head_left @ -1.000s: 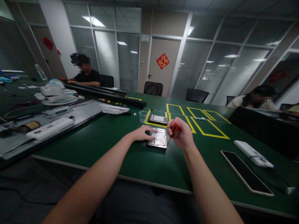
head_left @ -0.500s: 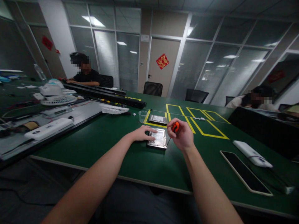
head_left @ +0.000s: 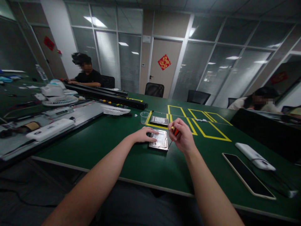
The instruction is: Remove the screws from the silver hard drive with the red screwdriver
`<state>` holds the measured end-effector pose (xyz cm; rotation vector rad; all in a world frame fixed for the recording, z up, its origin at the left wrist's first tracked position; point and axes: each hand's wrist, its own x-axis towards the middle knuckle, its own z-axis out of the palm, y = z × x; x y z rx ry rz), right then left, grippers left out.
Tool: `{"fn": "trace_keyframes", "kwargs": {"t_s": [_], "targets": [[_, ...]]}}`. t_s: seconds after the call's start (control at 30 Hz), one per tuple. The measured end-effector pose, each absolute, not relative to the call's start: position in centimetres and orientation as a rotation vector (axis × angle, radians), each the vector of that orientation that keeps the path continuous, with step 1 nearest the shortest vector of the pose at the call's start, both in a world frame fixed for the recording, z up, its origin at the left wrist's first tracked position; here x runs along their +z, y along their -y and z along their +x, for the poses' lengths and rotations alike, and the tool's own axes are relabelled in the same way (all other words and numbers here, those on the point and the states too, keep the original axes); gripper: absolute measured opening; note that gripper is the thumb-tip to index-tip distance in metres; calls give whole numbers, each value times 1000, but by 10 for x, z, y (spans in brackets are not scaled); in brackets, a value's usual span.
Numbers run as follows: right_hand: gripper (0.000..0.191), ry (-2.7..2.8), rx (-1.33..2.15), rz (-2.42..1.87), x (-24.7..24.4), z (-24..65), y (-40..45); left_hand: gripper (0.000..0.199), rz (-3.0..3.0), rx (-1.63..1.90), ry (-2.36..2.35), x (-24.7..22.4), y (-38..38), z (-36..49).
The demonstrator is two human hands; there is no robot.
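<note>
Resting open, the left hand (head_left: 140, 135) touches the nearer of two hard drives (head_left: 161, 140), by the front edge of the green table (head_left: 131, 164), while one screwdriver (head_left: 175, 132), at that drive's front right corner, sits gripped in the right hand (head_left: 184, 136).

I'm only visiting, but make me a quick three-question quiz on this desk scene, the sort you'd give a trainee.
1. Name the tool: what is the right hand holding?
2. True or false: the left hand has its fingers on the farther hard drive.
3. Fill in the blank: as the picture shows it, the clear plastic cup stands to the ____ of the farther hard drive.

Key:
1. A screwdriver with an orange and black handle.
2. False; they are on the nearer hard drive.
3. Left.
</note>
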<state>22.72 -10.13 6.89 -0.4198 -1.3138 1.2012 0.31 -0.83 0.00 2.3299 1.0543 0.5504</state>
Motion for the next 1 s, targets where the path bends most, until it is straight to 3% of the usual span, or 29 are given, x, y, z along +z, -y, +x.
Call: {"fn": "trace_keyframes", "kwargs": {"t_s": [0.27,0.53,0.8,1.0], "targets": [[29,1308,1237,-430,71,228,99,65,2336,575,-1054,-3,7,3],[21,1339,1121,-417,70,227,102,63,2353,595,-1036,-4,6,4],[14,1314,1230,-421,73,228,105,63,2350,575,-1040,-3,7,3],[30,1323,1263,-388,72,231,101,65,2346,559,-1058,-1,8,3]]}}
